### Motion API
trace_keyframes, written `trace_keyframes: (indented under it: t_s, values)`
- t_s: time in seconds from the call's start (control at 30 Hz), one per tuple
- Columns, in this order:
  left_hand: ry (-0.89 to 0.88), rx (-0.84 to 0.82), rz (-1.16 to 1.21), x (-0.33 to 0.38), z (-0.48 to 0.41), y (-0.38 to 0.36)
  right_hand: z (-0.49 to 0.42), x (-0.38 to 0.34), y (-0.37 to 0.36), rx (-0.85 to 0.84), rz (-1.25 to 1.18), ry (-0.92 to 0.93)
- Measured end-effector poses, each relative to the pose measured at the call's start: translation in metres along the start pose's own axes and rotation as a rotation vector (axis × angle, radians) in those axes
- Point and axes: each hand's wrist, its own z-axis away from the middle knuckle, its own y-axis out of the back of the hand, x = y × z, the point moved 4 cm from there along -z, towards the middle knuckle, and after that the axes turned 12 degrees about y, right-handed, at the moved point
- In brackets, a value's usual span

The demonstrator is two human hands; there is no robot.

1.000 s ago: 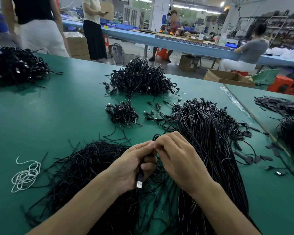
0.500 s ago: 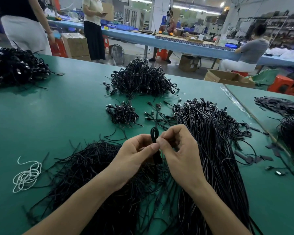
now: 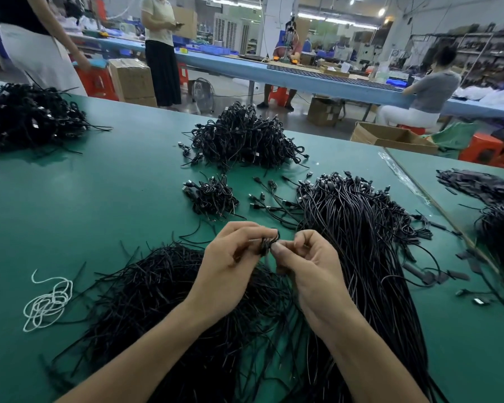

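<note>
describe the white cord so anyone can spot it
Start at the green table and find the heap of black strands beneath the left hand. Left of that heap, apart from it, lies the white cord, the only white tangle among black ones.

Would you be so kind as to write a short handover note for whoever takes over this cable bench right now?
Left hand: fingers curled round a small coiled black cable.
Right hand: pinches the same coil from the other side.
Things: uncoiled cables lie in a long bundle on the right; thin black strips, seemingly ties, heap under the left forearm.
Done: coiled cables sit in a small heap and a large heap beyond the hands.
Left: probably finish this coil, add it to a heap, then work through the long bundle.
</note>
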Motion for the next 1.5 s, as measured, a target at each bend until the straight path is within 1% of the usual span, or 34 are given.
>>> trace_keyframes:
  t_s: [0.1, 0.17, 0.23, 0.3, 0.37, 0.43, 0.5, 0.57, 0.67, 0.77, 0.83, 0.93, 0.97, 1.03, 1.1, 1.17, 1.2, 1.27, 1.3, 1.33, 1.37, 1.43, 1.5]
  values:
    - [0.11, 0.023, 0.259, 0.003, 0.0, 0.002, 0.002, 0.006, -0.001, -0.021, -0.009, -0.074]
    - [0.074, 0.072, 0.288, 0.006, 0.003, 0.004, 0.002, 0.007, -0.003, -0.031, -0.022, -0.1]
    - [0.046, 0.076, 0.33, 0.007, 0.006, 0.003, 0.0, 0.006, -0.003, -0.041, -0.051, -0.118]
    - [-0.022, 0.094, 0.334, 0.01, 0.008, 0.005, -0.001, 0.005, -0.002, -0.032, -0.065, -0.126]
    - [-0.108, 0.084, 0.269, 0.012, 0.01, 0.006, -0.003, 0.004, 0.0, -0.022, -0.071, -0.119]
    - [-0.206, 0.034, 0.16, 0.015, 0.01, 0.007, -0.004, 0.003, 0.0, -0.019, -0.097, -0.111]
    - [-0.369, -0.006, -0.046, 0.019, 0.013, 0.005, -0.005, 0.003, 0.001, 0.004, -0.079, -0.108]
    - [-0.5, -0.038, -0.256, 0.018, 0.017, 0.002, -0.007, 0.002, 0.006, 0.048, -0.012, -0.093]
    - [-0.584, -0.049, -0.478, 0.01, 0.025, -0.003, -0.01, -0.003, 0.014, 0.093, 0.068, -0.019]
    - [-0.557, -0.059, -0.603, 0.008, 0.027, -0.011, -0.008, -0.006, 0.013, 0.065, 0.18, 0.063]
    - [-0.512, -0.05, -0.684, 0.009, 0.025, -0.016, -0.006, -0.008, 0.01, 0.048, 0.306, 0.13]
    - [-0.346, -0.061, -0.761, 0.005, 0.018, -0.016, -0.004, -0.013, 0.002, 0.015, 0.485, 0.261]
    - [-0.276, -0.087, -0.73, 0.004, 0.016, -0.014, -0.003, -0.015, 0.0, 0.002, 0.518, 0.295]
    - [-0.176, -0.108, -0.584, 0.002, 0.014, -0.012, -0.002, -0.017, -0.002, -0.03, 0.558, 0.321]
    - [-0.062, -0.091, -0.445, -0.001, 0.01, -0.008, 0.0, -0.014, -0.003, -0.049, 0.547, 0.309]
    - [0.109, -0.1, -0.267, -0.003, 0.007, -0.008, 0.002, -0.011, -0.002, -0.044, 0.499, 0.287]
    - [0.207, -0.103, -0.128, -0.005, 0.006, -0.008, 0.002, -0.01, -0.001, -0.046, 0.477, 0.282]
    - [0.442, -0.113, 0.32, -0.007, 0.004, -0.009, 0.005, -0.01, -0.002, -0.071, 0.46, 0.283]
    - [0.527, -0.115, 0.523, -0.007, 0.002, -0.009, 0.006, -0.01, -0.003, -0.087, 0.461, 0.279]
    - [0.563, -0.114, 0.632, -0.007, 0.0, -0.007, 0.008, -0.008, -0.004, -0.103, 0.463, 0.264]
    - [0.566, -0.128, 0.661, -0.005, -0.001, -0.007, 0.01, -0.006, -0.004, -0.119, 0.464, 0.237]
    - [0.526, -0.158, 0.637, -0.004, -0.001, -0.006, 0.012, 0.002, -0.003, -0.141, 0.463, 0.164]
    - [0.444, -0.119, 0.56, -0.001, -0.001, -0.004, 0.011, 0.008, 0.002, -0.113, 0.44, 0.108]
